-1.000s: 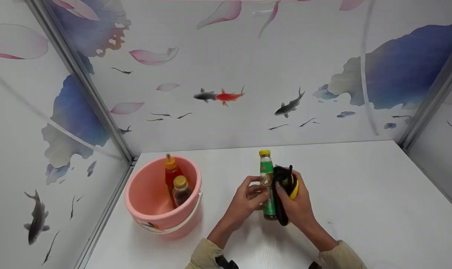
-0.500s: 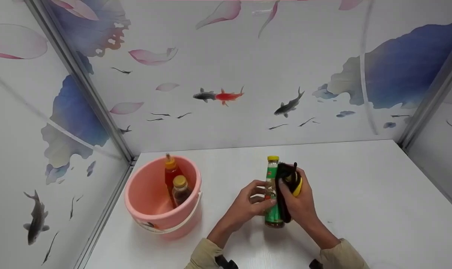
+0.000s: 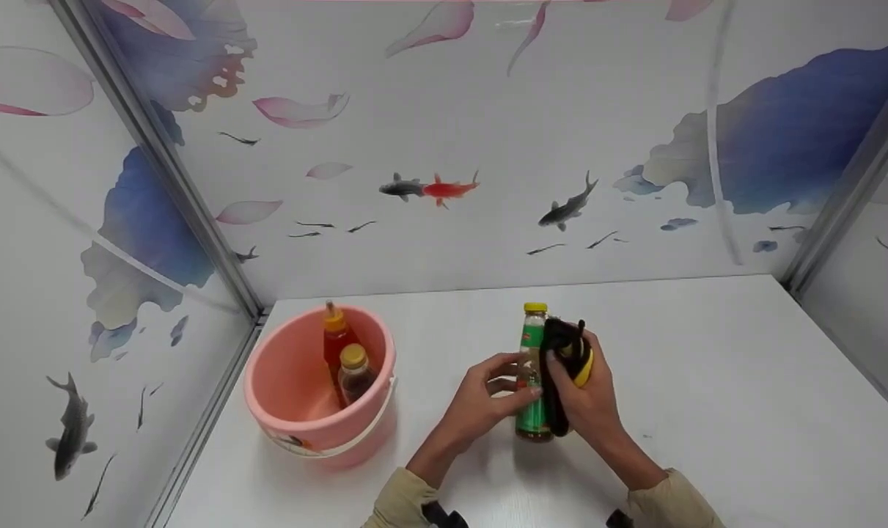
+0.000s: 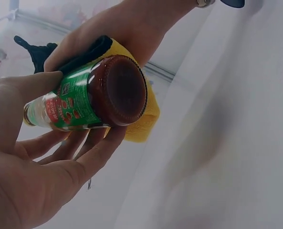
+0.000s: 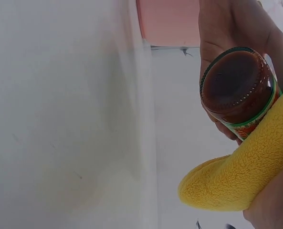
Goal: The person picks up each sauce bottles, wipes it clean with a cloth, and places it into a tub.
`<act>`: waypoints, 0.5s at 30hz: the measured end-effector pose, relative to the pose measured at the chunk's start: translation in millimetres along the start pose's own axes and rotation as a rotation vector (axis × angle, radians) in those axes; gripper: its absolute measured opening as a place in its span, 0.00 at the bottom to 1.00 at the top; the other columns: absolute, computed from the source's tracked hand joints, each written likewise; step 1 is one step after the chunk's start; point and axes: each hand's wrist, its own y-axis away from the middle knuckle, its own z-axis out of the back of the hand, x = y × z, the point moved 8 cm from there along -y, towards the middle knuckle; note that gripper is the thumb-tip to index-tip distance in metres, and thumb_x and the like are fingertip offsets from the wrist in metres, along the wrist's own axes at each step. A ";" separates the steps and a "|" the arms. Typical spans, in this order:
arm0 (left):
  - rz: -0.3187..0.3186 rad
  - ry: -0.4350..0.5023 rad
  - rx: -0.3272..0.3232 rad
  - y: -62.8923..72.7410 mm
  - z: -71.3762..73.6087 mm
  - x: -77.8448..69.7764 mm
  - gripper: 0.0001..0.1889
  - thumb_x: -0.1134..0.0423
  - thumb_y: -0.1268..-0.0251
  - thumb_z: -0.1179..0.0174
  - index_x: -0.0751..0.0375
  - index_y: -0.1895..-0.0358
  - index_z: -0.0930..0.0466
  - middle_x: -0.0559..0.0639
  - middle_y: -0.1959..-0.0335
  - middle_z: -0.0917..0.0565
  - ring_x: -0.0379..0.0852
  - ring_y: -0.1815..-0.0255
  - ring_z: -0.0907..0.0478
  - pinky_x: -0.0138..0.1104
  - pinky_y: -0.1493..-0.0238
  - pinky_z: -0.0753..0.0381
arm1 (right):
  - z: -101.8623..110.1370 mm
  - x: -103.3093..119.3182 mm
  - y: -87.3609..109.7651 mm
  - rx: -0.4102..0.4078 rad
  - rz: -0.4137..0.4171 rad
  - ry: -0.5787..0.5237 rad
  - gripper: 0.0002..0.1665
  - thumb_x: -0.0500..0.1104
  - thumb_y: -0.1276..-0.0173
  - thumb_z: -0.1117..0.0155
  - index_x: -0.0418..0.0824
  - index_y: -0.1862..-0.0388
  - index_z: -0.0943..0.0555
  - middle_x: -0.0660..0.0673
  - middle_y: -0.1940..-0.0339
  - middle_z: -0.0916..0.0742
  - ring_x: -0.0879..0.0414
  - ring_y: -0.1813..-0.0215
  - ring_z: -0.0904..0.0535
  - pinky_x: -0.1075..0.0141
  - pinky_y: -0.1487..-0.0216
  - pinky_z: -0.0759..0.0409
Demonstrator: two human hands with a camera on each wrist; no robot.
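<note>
A glass sauce bottle with a yellow cap and green label stands between my hands in the head view. My left hand holds it, thumb on the near side and fingers curled behind. My right hand grips a folded cloth, fluffy yellow on one side and black on the other, and presses it against the bottle's right side. From below, the left wrist view shows the round base of the bottle tilted toward the camera, dark reddish-brown sauce inside.
A pink bucket with a white handle stands on the left of the white table. Inside it are a red squeeze bottle with an orange cap and a dark bottle with a gold cap. Printed walls enclose the table.
The bottle, cloth and both hands have shifted slightly right since a second ago. Over the last half second the bottle has edged a little left and up. The bucket has stayed put.
</note>
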 end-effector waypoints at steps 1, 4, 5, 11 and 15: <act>-0.005 -0.004 -0.016 0.2 1.6 -1.4 0.29 0.52 0.29 0.27 0.43 0.26 0.22 0.48 0.38 0.15 0.46 0.40 0.14 0.40 0.41 0.11 | -0.6 0.1 0.3 0.003 0.001 0.000 0.29 0.39 0.21 0.31 0.43 0.26 0.28 0.50 0.43 0.15 0.53 0.46 0.15 0.68 0.45 0.13; -0.008 0.002 -0.066 0.5 6.9 -4.1 0.31 0.51 0.29 0.26 0.45 0.25 0.24 0.48 0.36 0.14 0.47 0.40 0.14 0.41 0.41 0.11 | -3.6 0.6 2.0 0.016 -0.001 -0.010 0.29 0.38 0.21 0.31 0.43 0.26 0.28 0.50 0.43 0.15 0.53 0.46 0.16 0.68 0.45 0.12; -0.005 0.013 -0.081 0.7 8.5 -4.5 0.32 0.51 0.29 0.26 0.45 0.25 0.25 0.49 0.36 0.13 0.47 0.40 0.14 0.42 0.42 0.10 | -4.6 0.8 2.7 0.020 -0.004 -0.012 0.28 0.38 0.21 0.31 0.43 0.26 0.27 0.49 0.42 0.15 0.53 0.46 0.16 0.68 0.45 0.13; -0.018 0.064 -0.146 1.4 15.4 -9.1 0.30 0.52 0.28 0.27 0.42 0.27 0.26 0.49 0.36 0.14 0.48 0.38 0.13 0.43 0.42 0.11 | -9.9 -0.5 7.1 0.040 -0.028 0.008 0.29 0.40 0.21 0.30 0.45 0.26 0.27 0.50 0.41 0.16 0.53 0.45 0.17 0.68 0.43 0.14; -0.025 0.080 -0.165 1.2 17.2 -10.8 0.30 0.52 0.27 0.27 0.41 0.26 0.26 0.50 0.33 0.17 0.49 0.37 0.14 0.44 0.40 0.11 | -12.2 -0.1 8.2 0.046 -0.032 0.011 0.30 0.40 0.22 0.30 0.45 0.25 0.27 0.50 0.40 0.16 0.52 0.45 0.17 0.68 0.44 0.14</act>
